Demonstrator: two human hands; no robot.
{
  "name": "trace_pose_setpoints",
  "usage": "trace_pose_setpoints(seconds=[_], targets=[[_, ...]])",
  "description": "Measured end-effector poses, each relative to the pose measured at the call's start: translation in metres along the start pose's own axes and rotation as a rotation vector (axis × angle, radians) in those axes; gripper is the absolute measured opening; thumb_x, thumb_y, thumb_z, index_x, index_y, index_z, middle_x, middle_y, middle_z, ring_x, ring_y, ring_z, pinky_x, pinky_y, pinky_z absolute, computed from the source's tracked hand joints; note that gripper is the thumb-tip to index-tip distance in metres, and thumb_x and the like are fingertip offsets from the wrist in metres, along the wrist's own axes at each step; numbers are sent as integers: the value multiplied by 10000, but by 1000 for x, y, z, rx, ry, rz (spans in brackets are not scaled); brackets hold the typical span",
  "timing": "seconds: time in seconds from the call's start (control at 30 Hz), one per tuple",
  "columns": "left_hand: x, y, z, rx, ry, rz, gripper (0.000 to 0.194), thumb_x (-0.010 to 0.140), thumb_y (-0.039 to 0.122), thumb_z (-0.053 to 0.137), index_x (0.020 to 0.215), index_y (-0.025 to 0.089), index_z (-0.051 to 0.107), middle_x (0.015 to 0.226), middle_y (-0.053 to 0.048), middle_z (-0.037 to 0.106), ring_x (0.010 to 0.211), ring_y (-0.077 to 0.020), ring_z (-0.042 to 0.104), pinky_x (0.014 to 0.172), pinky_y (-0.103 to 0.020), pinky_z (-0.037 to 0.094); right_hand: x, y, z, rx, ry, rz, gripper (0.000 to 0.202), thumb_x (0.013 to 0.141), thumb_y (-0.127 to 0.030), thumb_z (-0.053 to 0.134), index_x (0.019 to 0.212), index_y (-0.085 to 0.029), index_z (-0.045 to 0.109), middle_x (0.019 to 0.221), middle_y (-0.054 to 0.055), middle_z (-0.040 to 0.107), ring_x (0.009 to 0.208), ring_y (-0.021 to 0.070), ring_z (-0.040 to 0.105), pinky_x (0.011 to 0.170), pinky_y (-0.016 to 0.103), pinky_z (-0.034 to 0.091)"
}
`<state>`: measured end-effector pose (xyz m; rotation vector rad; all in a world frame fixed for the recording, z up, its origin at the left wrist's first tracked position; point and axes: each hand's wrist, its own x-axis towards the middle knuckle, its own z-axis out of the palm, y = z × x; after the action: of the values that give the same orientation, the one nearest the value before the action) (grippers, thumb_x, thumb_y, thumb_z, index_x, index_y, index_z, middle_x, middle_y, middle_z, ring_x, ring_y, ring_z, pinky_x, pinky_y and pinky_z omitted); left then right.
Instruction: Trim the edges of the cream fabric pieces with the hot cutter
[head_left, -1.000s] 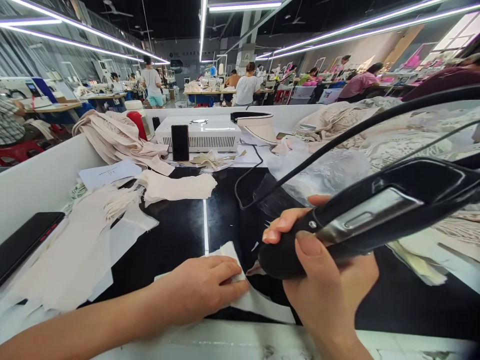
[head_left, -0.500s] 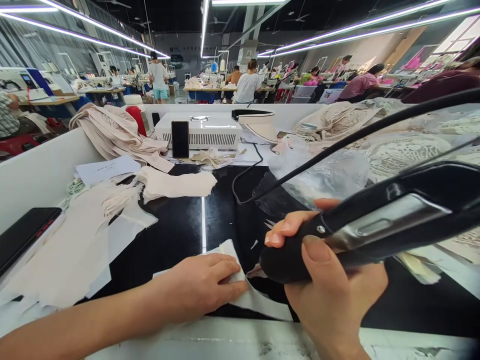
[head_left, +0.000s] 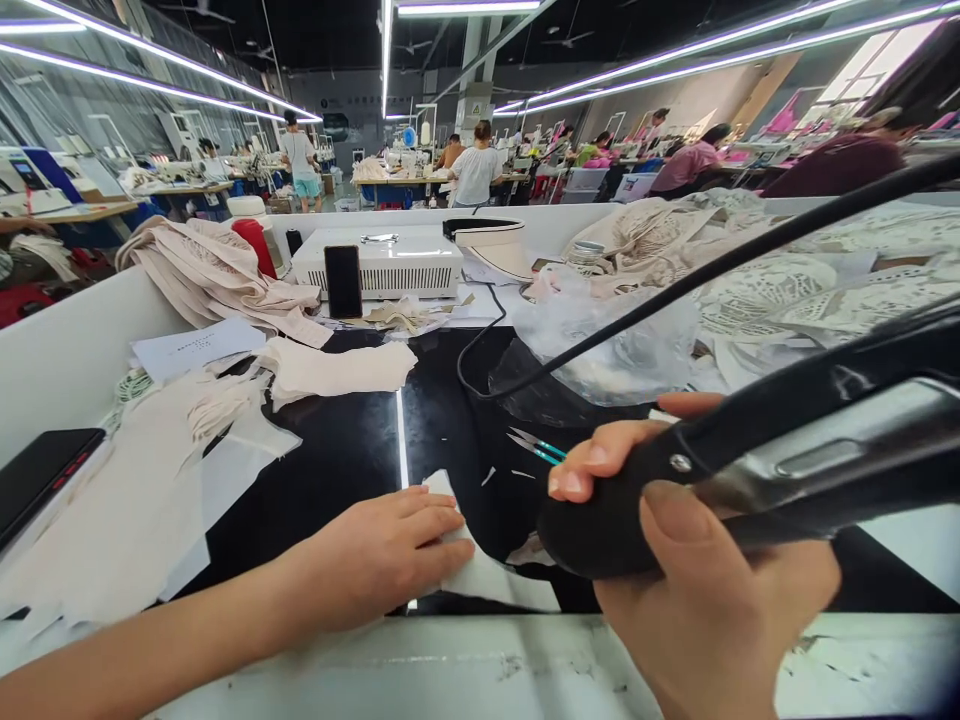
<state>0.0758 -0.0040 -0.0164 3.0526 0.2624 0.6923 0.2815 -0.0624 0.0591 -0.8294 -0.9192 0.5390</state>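
Note:
My left hand lies palm down with its fingers stretched out, pressing a cut piece of white cloth against the black work mat. On its right, my right hand is wrapped round a black corded hand tool with a silver metal plate and a small screw. The tool's rounded end hangs over the mat just right of the cloth; its exact kind I cannot tell. Behind that end lie thin pointed snips with teal handles, partly hidden by my fingers. Small white scraps are scattered close by.
Layered cream cloth pieces cover the left side, beside a dark phone. A black cable arches across the right. Behind stand a white vented box, an upright phone, plastic bags and lace fabric.
The view has shifted slightly. The right hand and its tool have moved right, uncovering more of the teal-handled snips. The left hand still presses the cloth.

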Motion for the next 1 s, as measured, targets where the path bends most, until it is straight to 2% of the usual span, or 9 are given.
trace_pose_setpoints(seconds=[0.1, 0.2, 0.33, 0.43, 0.53, 0.7, 1.0], targets=[[4, -1, -5, -33, 12, -1, 264, 1104, 66, 458, 1275, 88, 657, 1292, -145, 740, 1261, -242, 697, 1141, -352, 575, -3, -1, -9, -35, -29, 2, 436, 817, -478, 959, 1140, -311, 719, 776, -37, 718, 617, 178, 661, 590, 321, 585], [12, 6, -7, -116, -55, -54, 302, 1071, 44, 449, 1293, 109, 642, 1243, -125, 738, 1131, -206, 718, 989, -297, 627, -8, 1, -16, -45, -51, 19, 417, 847, -460, 941, 1161, -320, 706, 782, -30, 719, 635, 181, 668, 606, 325, 596], [19, 16, -1, -161, -153, -116, 319, 1041, 46, 484, 1319, 129, 619, 1136, -97, 718, 1049, -221, 703, 902, -318, 636, -12, 4, -20, -58, -68, 34, 430, 861, -454, 935, 1193, -330, 692, 788, -22, 727, 621, 184, 670, 550, 309, 577], [18, 19, 5, -137, -170, -142, 259, 1041, 54, 515, 1260, 126, 634, 1056, -86, 691, 1008, -249, 691, 882, -348, 639, -14, 6, -21, -63, -79, 10, 429, 868, -445, 929, 1199, -318, 687, 803, -5, 742, 611, 197, 681, 535, 322, 584], [13, 19, 8, -129, -141, -133, 236, 1038, 54, 531, 1239, 119, 636, 1067, -93, 686, 1010, -258, 681, 889, -348, 639, -15, 7, -22, -62, -72, -5, 434, 871, -447, 926, 1205, -308, 686, 802, 0, 743, 622, 203, 687, 568, 338, 605], [7, 21, 10, -122, -57, -93, 251, 1053, 56, 515, 1275, 101, 625, 1124, -109, 693, 1039, -254, 669, 914, -324, 631, -14, 5, -21, -50, -83, 9, 420, 877, -437, 925, 1202, -314, 689, 817, -14, 748, 619, 175, 686, 556, 297, 591], [11, 30, 10, -38, -33, -43, 285, 1069, 55, 465, 1320, 58, 600, 1099, -116, 690, 1038, -245, 663, 964, -327, 621, -8, 4, -2, 34, -17, 7, 441, 824, -454, 963, 1145, -300, 704, 767, -48, 726, 591, 154, 668, 548, 279, 572]])
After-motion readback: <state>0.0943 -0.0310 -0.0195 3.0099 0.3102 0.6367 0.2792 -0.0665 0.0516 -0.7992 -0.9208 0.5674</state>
